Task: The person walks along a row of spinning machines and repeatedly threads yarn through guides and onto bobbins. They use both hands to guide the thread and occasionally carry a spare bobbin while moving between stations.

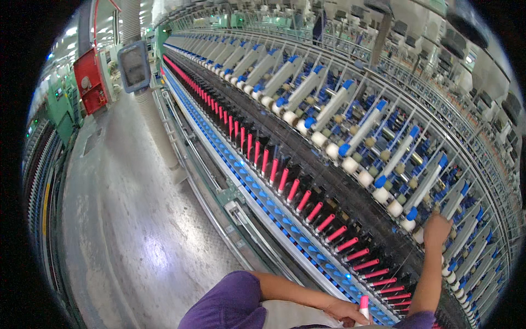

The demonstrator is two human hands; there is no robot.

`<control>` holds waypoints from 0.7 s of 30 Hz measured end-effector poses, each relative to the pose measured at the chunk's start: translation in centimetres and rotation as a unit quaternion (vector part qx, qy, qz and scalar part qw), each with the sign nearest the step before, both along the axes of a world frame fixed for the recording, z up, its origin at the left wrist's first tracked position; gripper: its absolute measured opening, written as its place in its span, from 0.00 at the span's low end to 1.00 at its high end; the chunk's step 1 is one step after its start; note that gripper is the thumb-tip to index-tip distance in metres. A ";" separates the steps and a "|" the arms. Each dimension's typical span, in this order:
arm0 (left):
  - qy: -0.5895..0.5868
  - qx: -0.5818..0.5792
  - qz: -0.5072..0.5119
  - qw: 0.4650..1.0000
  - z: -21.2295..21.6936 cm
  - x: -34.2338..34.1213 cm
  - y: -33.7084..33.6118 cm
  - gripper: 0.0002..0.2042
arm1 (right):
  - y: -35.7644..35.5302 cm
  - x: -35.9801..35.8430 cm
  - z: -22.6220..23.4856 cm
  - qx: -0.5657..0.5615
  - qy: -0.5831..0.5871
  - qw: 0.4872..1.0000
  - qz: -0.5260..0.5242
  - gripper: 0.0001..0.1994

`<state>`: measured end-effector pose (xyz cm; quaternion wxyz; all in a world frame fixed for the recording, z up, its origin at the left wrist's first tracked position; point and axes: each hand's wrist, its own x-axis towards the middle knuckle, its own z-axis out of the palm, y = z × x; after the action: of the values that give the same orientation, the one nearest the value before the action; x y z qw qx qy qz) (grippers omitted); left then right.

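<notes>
My left hand [346, 312], low in front of me, is closed round a pink bobbin [364, 302] with white on its lower part. Stretched out to the right, my right hand [438, 228] is at the drafting rollers of a long spinning frame, next to a grey pressure arm [453, 202] with a blue tip. Its fingers look curled, one pointing upward; what they pinch, if anything, is too small to make out. White rollers [395, 208] line the frame just left of that hand. Below them runs a row of upright pink bobbins [325, 222] on spindles.
A blue belt rail [285, 223] runs along the machine's near side, beside metal rails [205, 203]. A grey floor aisle [137, 203] lies to the left. A ribbed hose [155, 129], a red box [91, 82] and another machine [41, 175] stand farther left.
</notes>
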<state>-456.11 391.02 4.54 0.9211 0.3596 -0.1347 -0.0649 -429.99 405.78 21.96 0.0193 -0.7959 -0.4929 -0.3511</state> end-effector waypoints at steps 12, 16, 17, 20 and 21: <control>0.022 0.271 0.080 0.959 -2.8 -33.1 11.6 0.26 | 5.3 -46.3 -23.0 0.028 0.684 0.694 0.223 0.16; 0.170 0.342 0.278 0.882 -3.8 -48.1 17.8 0.26 | 8.9 -57.8 -23.3 -0.071 0.661 0.689 0.288 0.19; 0.195 0.315 0.324 0.871 -3.9 -51.1 19.2 0.25 | 9.6 -59.7 -23.3 -0.081 0.676 0.661 0.315 0.20; 0.253 0.244 0.428 0.832 -3.6 -57.5 24.5 0.22 | 12.5 -63.4 -24.4 -0.107 0.683 0.622 0.368 0.23; 0.273 0.246 0.457 0.810 -3.3 -59.2 26.5 0.21 | 13.5 -64.1 -25.2 -0.121 0.668 0.642 0.357 0.24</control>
<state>-515.30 417.52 1.27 0.7239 0.5621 0.3226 0.2366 -494.09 419.31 -3.20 0.3705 -0.5716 -0.6300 0.3731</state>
